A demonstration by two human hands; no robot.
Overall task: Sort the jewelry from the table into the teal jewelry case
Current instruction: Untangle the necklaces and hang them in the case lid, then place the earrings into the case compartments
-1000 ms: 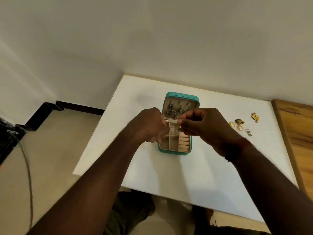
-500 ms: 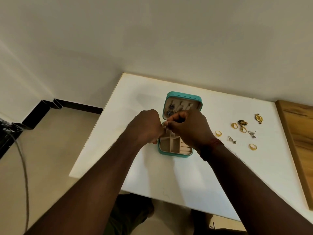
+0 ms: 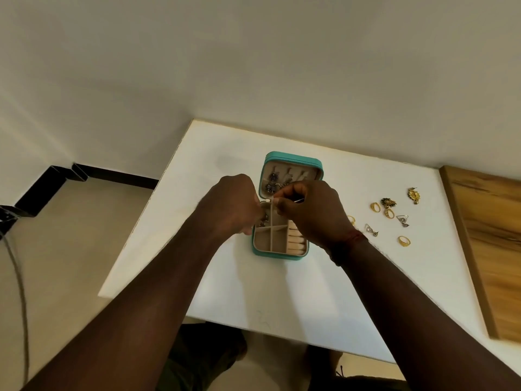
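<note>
Jewelry (image 3: 299,200) pinched in right hand (image 3: 313,213) fingers (image 3: 282,203) just above open case (image 3: 282,251)

Wooden board (image 3: 490,249) at far right. Black baseboard (image 3: 112,174) runs along white wall (image 3: 253,66). Grey cable (image 3: 21,277) curves across beige floor (image 3: 70,235) at left.

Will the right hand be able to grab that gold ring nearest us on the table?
Probably yes. The ring lies in the open on the table, right of the case, with nothing covering it. But the right hand pinches a thin piece, so it should drop that first.
</note>
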